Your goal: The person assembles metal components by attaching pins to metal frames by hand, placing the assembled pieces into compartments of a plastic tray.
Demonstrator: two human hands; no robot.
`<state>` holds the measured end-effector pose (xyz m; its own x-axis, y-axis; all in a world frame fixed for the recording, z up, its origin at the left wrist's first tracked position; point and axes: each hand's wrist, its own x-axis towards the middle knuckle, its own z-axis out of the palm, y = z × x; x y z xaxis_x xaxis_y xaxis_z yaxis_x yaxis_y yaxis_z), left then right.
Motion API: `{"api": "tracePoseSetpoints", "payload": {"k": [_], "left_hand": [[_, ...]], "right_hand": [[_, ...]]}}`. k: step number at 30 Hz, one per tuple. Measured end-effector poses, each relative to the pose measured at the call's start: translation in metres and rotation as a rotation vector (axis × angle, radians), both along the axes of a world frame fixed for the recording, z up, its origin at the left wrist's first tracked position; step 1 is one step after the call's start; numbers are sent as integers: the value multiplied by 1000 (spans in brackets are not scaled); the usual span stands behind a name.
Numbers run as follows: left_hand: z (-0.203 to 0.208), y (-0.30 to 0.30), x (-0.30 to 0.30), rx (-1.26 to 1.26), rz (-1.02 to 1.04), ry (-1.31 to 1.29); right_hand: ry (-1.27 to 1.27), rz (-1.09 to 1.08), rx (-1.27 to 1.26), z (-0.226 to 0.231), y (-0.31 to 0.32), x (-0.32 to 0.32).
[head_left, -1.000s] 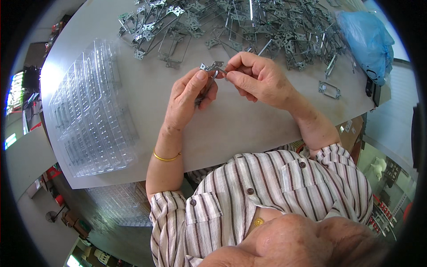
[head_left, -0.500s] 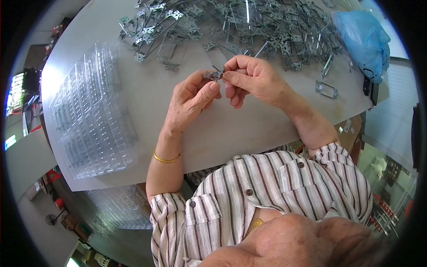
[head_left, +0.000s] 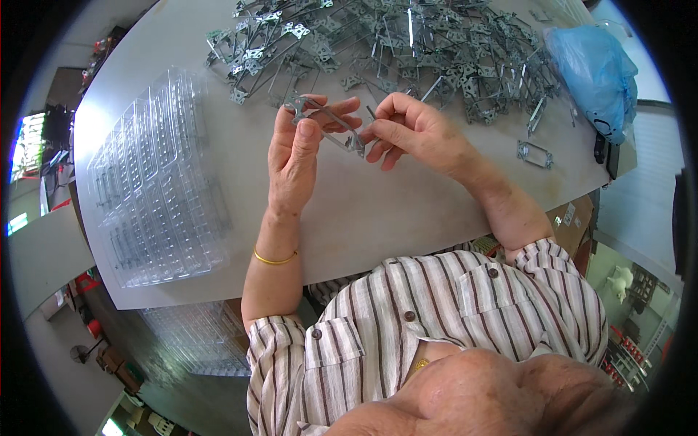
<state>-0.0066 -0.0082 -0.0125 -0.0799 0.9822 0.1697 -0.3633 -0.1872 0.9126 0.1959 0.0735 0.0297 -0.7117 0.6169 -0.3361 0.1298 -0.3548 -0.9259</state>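
In my left hand (head_left: 291, 171) is a small grey metal bracket frame (head_left: 336, 120), two thin bars joining a flat plate at each end. Thumb and fingers grip its far-left plate, and the frame slants down toward the right. Close by its other end, my right hand (head_left: 422, 138) is closed in a pinch. A thin dark metal rod (head_left: 371, 112) sticks up from those fingertips; its lower part is hidden by them. Whether the right fingertips also touch the frame, I cannot tell.
Across the back of the table lies a tangled heap of similar metal frames (head_left: 465, 65). One separate frame (head_left: 534, 154) lies at the right, near a blue plastic bag (head_left: 592, 80). Clear plastic trays (head_left: 156, 189) with rows of small pockets are at the left.
The frame was seen bunched between both hands. My left hand has turned and moved left, and the frame now shows lengthwise. The right hand has stayed about where it was.
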Motion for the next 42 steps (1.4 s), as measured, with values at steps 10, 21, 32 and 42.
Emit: {"api": "tracePoseSetpoints", "payload": {"k": [10,21,32,42], "left_hand": [[5,-2,3,38,-56,89],[14,-2,0,-248,-242,-239],[13,-3,1,-326,-204,-160],[7,-3,-1,-308,-201,-239]], "right_hand": [[82,-242,162,-9,8,2],[137,-173,475,-8,12,11],[101,-272,584,-10,6,6],[-76,-157,720,1,0,6]]}}
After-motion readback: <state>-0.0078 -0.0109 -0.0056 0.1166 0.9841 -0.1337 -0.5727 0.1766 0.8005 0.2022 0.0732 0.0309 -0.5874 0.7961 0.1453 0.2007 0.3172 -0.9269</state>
